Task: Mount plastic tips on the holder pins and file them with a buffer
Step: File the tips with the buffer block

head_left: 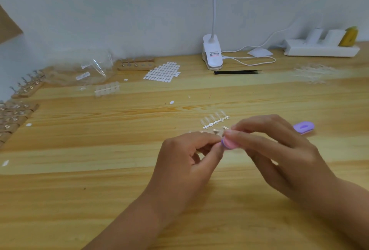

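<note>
My left hand [187,158] pinches a small metal holder pin [216,131] with a clear plastic tip on it, just above the wooden table [99,180]. My right hand [275,150] grips a small pink and purple buffer [229,143] and holds it against the tip. Behind the hands lies a strip of clear plastic tips [215,120]. A wooden holder block with pins [135,64] stands at the back, and more holder blocks [28,88] line the left edge.
A sheet of white adhesive tabs [162,72], black tweezers [237,72], a clip lamp [212,54] with its cable, a purple oval piece [304,127], clear bags [93,72], another tip strip [106,89] and a white power strip [321,49] lie around.
</note>
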Action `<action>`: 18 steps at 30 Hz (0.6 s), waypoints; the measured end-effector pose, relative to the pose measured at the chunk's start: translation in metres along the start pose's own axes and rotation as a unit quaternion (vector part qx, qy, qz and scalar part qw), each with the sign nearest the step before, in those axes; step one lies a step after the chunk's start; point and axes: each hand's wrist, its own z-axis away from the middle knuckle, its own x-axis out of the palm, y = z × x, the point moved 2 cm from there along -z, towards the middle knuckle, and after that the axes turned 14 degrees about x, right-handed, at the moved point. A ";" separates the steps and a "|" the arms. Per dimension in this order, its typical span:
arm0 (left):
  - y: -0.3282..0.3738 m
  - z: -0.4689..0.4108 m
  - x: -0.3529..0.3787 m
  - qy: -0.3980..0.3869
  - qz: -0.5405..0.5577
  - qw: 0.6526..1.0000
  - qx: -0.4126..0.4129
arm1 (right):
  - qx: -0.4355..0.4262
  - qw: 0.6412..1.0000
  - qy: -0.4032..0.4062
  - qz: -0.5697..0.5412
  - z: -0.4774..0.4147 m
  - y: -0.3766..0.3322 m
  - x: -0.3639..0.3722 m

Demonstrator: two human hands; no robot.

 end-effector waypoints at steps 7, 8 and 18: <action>0.000 -0.001 -0.002 0.016 -0.024 1.000 0.007 | -0.017 1.000 -0.010 0.003 0.002 -0.005 0.002; 0.000 -0.001 -0.002 0.014 -0.029 0.999 0.009 | -0.016 1.000 -0.009 0.015 0.001 -0.003 0.002; 0.000 -0.001 -0.003 0.023 -0.017 1.000 -0.009 | 0.028 0.998 0.036 0.033 -0.001 0.003 -0.002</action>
